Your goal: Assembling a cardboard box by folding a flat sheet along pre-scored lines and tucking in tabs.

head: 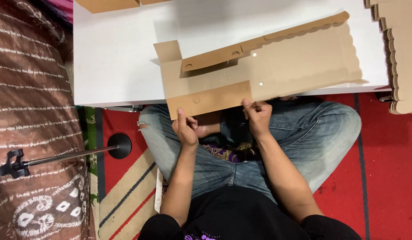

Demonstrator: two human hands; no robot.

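Two bare hands work a flat brown cardboard box blank [259,66] at the near edge of a low white table [112,58], seen from the head camera looking straight down. The blank lies across the middle and upper right of the frame, its near flap [210,98] hanging over the table edge above the person's crossed legs in blue jeans.

The left hand [186,131], at centre frame, pinches the flap's lower left corner, thumb on top and fingers curled under, closed on the card. The right hand [258,116], just right of centre, grips the flap's right end the same way, fingers together and clamped on the edge.

Judging from this, the risk is a crooked fold: if one hand pulls harder than the other, the flap could crease off its scored line or tear at the corner, and the long blank could slide off the table.

A stack of more scalloped cardboard blanks [401,53] sits at the right edge, a black stand with round base [119,146] at lower left, and a patterned brown cushion [33,111] along the left side.
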